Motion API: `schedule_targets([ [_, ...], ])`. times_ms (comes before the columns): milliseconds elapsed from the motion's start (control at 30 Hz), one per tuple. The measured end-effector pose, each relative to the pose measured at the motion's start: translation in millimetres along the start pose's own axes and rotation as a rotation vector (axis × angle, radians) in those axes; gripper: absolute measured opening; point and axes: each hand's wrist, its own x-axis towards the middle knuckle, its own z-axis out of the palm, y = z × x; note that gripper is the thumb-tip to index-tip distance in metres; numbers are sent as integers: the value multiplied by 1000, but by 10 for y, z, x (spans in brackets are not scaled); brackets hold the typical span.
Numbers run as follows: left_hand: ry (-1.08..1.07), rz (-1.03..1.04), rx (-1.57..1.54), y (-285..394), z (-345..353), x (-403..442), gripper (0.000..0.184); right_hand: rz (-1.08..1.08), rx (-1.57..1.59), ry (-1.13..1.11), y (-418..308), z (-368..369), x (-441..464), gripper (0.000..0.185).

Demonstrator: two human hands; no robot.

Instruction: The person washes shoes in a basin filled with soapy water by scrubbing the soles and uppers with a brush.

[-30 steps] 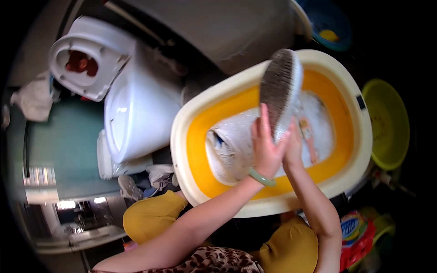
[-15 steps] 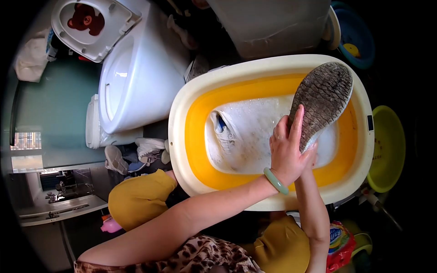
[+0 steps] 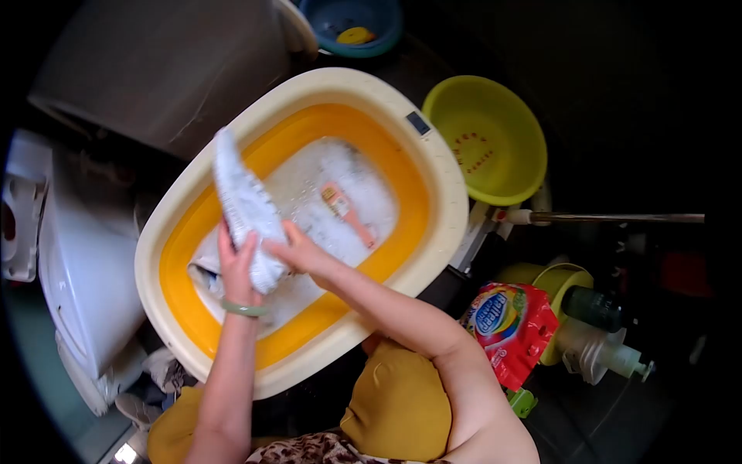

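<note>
A person in mustard trousers (image 3: 398, 394) is leaning over a cream-and-orange basin (image 3: 452, 220), and both hands are holding a wet white shoe (image 3: 246, 197) above its left part. The shoe is tilting, one end reaching the basin's left rim. The left hand (image 3: 238, 263), below which a pale green bangle (image 3: 245, 309) is circling the wrist, is gripping the shoe's lower part from the left, fingers partly parted. The right hand (image 3: 297, 249) is pressing on its right side, fingers partly curled; how far they are closing underneath cannot be told. A second shoe (image 3: 202, 272) is lying in the basin, partly hidden behind the left hand. Right of the held shoe, a pink brush (image 3: 348, 215) is resting among white suds (image 3: 371, 185). Outside, a red detergent bag (image 3: 514, 329) is standing near the lower right. Farther off, a yellow-green basin (image 3: 510, 147) is sitting just beside the rim, a white toilet (image 3: 85, 255) is standing to the left, and a blue basin (image 3: 379, 35) is holding something yellow (image 3: 355, 35).
</note>
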Motion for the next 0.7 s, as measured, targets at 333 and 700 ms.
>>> schedule_targets([
  [333,-493,-140,78,139,767,-42,59,-751,-292,396,-638,-1104,-336,32],
  [700,-101,-289,532,-748,-551,-26,41,-715,-695,1276,-436,-4455,-542,33],
])
